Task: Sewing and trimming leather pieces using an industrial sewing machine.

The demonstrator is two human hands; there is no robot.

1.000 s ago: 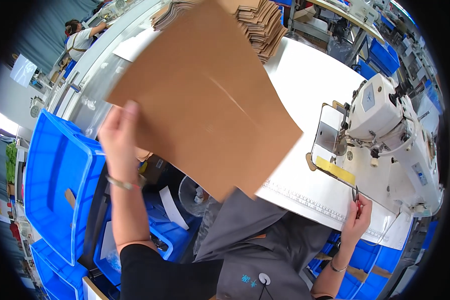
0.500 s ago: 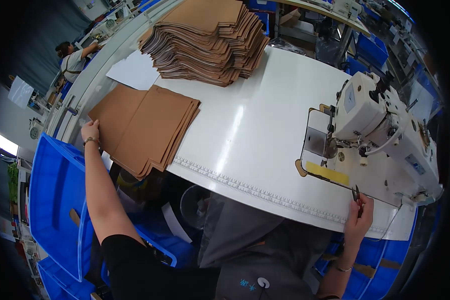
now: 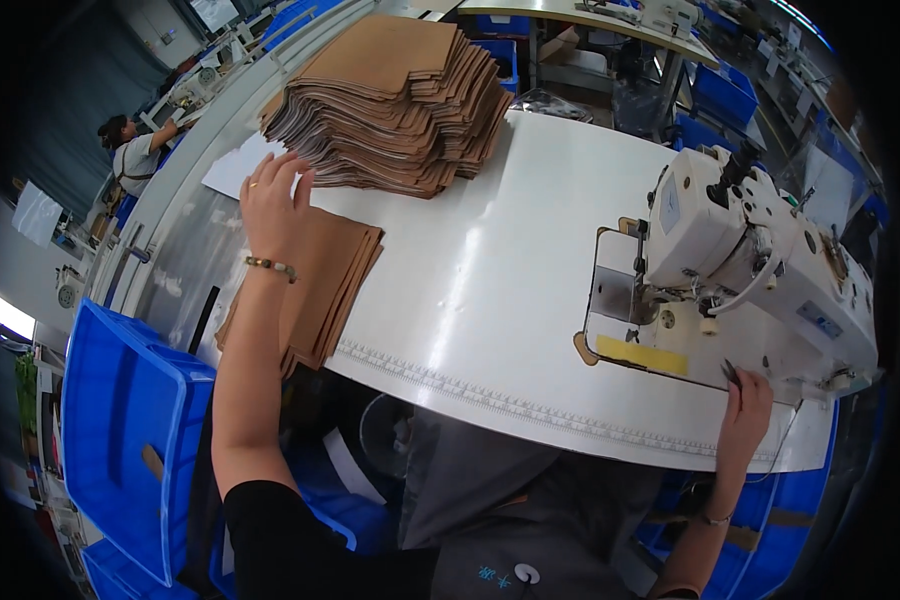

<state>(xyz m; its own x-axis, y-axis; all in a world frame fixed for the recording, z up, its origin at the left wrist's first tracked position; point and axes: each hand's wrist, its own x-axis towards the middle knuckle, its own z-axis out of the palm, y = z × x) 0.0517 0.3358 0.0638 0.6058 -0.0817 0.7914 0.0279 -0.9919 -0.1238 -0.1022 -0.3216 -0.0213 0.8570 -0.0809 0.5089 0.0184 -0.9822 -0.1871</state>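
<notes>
My left hand [image 3: 275, 205] is raised over the smaller pile of brown sheets [image 3: 322, 280], its fingers bent but apart, with nothing visible in them. My forearm covers the pile's left side. Just beyond my fingertips lie a white sheet [image 3: 238, 165] and a tall, wavy stack of brown cut pieces [image 3: 370, 110]. At the right front of the white table [image 3: 500, 260], my right hand [image 3: 748, 410] is closed round thread snips [image 3: 730, 374], whose dark pointed blades stick out past the fingers. Their handle is hidden in the hand.
A white sewing machine [image 3: 740, 240] stands at the table's right, a yellow strip [image 3: 640, 354] beside its plate. A printed ruler [image 3: 510, 403] follows the front edge. Blue bins [image 3: 135, 440] stand at left; another person [image 3: 135, 155] sits at the far left.
My left hand has moved up and right from the near pile's left edge, fingers now apart. The brown part at that left side no longer lies spread there. My right hand shifted slightly right with the snips.
</notes>
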